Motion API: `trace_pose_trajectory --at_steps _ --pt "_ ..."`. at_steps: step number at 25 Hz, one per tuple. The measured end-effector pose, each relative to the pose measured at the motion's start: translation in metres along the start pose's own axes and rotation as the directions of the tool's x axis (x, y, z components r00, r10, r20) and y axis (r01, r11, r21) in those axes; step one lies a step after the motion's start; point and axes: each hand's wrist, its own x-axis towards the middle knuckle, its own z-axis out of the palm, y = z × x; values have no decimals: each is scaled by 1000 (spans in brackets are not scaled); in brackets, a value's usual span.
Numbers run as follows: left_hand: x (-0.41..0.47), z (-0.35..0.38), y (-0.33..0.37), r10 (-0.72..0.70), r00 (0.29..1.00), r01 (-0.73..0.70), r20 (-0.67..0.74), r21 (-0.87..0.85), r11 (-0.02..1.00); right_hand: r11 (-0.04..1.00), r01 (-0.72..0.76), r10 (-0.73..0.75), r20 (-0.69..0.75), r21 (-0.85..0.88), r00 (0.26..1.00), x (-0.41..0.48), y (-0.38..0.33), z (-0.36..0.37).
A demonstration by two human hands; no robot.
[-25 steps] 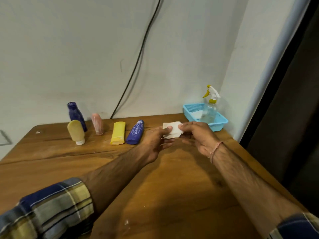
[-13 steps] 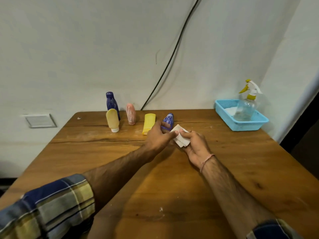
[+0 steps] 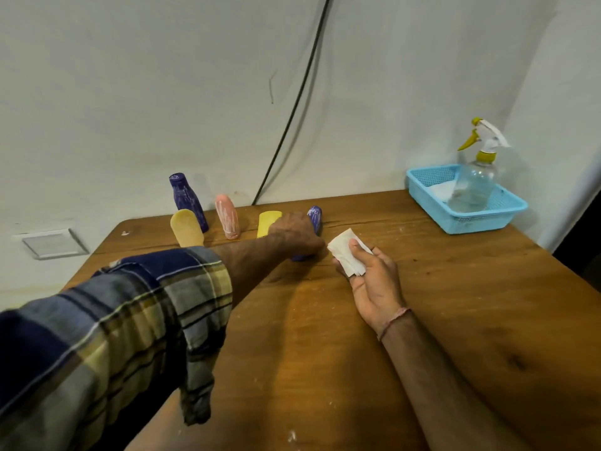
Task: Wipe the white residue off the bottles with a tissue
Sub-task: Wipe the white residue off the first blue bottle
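At frame centre, the left hand (image 3: 294, 231) covers a smooth, tapered blue bottle (image 3: 314, 216) that lies on its side and is streaked white. The fingers seem curled round it, though they are mostly hidden. Just right of it, the right hand (image 3: 374, 288) pinches a folded white tissue (image 3: 346, 255) under its thumb. Both are over a glossy wooden table (image 3: 439, 304) flecked with white, with a plain pale wall (image 3: 130, 92) behind.

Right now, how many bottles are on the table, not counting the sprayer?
5: upright dark blue bottle back left, cream tube before it, pink bottle, yellow tube, lying blue bottle under the left hand.
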Motion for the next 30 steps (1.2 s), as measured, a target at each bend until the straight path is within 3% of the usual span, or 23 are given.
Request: trace_pose_trajectory --at_steps 3,5,7,9,11,13,15,16,19,20,26,30 --pt "-13 2 -5 -66 998 62 -7 -263 963 1000 16 -16 4 10 1000 -1 2 -1" --pt "-39 -1 -14 -44 999 35 -1 -584 811 999 38 -37 18 -23 999 -2 3 0" --pt "-79 0 -28 -4 998 64 69 -891 449 995 65 -63 28 -73 998 -5 4 3" --pt "-114 8 -42 40 983 177 181 -981 76 986 108 -101 60 -129 993 -9 5 4" --pt "-137 17 -65 108 972 227 211 -958 -176 952 168 -138 130 -254 982 -18 13 9" --pt "-145 19 -87 197 967 222 161 -911 -347 824 308 -224 227 -475 948 -27 25 13" --pt "-146 18 -100 239 962 229 133 -868 -440 544 522 -407 338 -657 849 -36 34 15" --pt "-145 18 -105 248 959 243 137 -850 -468 391 625 -511 405 -675 758 -41 39 20" --pt "-137 21 -109 275 949 275 152 -826 -493 75 819 -681 571 -568 459 -44 54 39" --pt "-136 22 -108 270 951 274 152 -819 -503 26 845 -690 602 -535 402 -45 60 47" --pt "-127 26 -111 199 970 237 138 -712 -661 -116 911 -634 736 -395 238 -62 70 58" --pt "-124 28 -105 152 977 213 150 -711 -670 -182 891 -542 798 -417 263 -62 70 48"
